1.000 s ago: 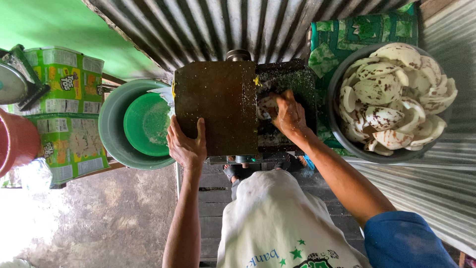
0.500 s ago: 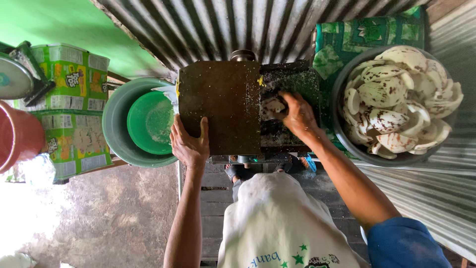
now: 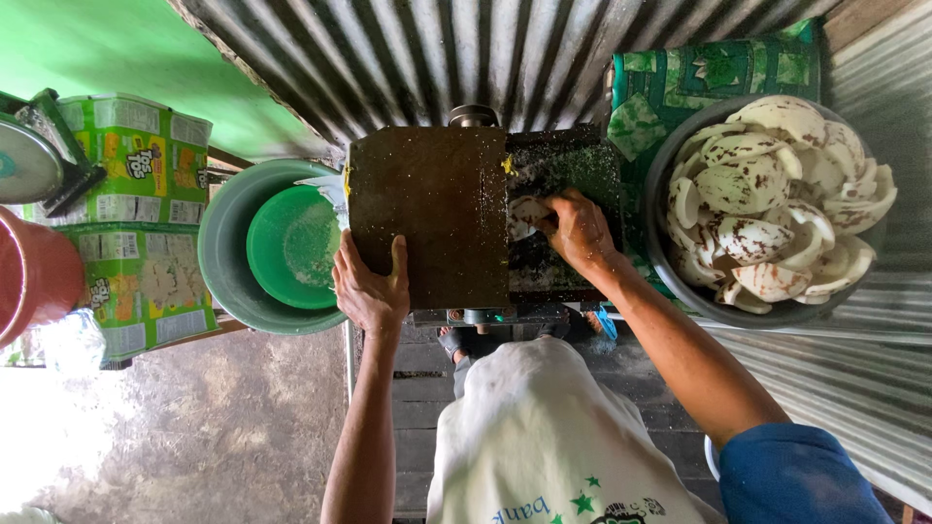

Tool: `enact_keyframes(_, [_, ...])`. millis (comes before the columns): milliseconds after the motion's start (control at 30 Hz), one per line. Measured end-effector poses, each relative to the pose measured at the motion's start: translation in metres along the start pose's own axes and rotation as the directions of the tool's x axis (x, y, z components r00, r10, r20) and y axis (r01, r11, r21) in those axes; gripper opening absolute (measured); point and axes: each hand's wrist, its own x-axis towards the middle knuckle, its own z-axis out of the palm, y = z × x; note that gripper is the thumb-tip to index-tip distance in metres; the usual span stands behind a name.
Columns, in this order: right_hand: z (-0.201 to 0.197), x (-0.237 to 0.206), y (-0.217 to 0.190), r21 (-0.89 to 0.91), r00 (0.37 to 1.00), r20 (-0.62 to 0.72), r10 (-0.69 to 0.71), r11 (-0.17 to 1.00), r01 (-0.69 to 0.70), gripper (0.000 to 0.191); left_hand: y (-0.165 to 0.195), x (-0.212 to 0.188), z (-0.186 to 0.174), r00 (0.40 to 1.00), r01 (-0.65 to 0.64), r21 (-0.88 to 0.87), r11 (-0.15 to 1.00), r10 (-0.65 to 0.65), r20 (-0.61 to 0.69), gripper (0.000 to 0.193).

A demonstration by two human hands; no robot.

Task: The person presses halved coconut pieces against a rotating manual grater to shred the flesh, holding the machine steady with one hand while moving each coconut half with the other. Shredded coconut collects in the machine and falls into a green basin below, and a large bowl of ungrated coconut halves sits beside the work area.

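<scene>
I see the coconut piece (image 3: 525, 215) just right of frame centre, pressed against the dark grating machine (image 3: 432, 218) at the edge of its flat metal cover. My right hand (image 3: 580, 233) holds that white piece, fingers curled narrow around it, at about 3 o'clock from the cover. My left hand (image 3: 369, 289) rests at 7 o'clock on the cover's lower left corner, fingers spread flat with the thumb up along the plate, gripping nothing. At 9 o'clock from the machine, a green basin (image 3: 225, 254) holds a smaller green bowl (image 3: 291, 246). At 3 o'clock, well beyond my right hand, a large metal bowl (image 3: 660, 262) is heaped with coconut pieces (image 3: 767, 204). Green printed cartons (image 3: 136, 175) stand at far 9 o'clock.
</scene>
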Motion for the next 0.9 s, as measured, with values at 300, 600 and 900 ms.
enact_keyframes(300, [0.017,0.004,0.01,0.001,0.999,-0.014,-0.04,0.999,0.04,0.021,-0.002,-0.001,0.002,1.0,0.008,0.014,1.0,-0.008,0.015,0.087])
enact_keyframes(600, [0.043,0.003,0.028,0.048,0.999,0.008,-0.041,0.998,0.041,0.03,0.001,-0.001,-0.001,1.0,0.001,0.013,1.0,-0.001,-0.001,0.083])
enact_keyframes(900, [0.084,0.001,0.062,-0.108,0.943,-0.194,-0.272,0.961,0.255,0.017,0.0,-0.001,-0.001,1.0,0.006,0.003,1.0,-0.006,0.004,0.083])
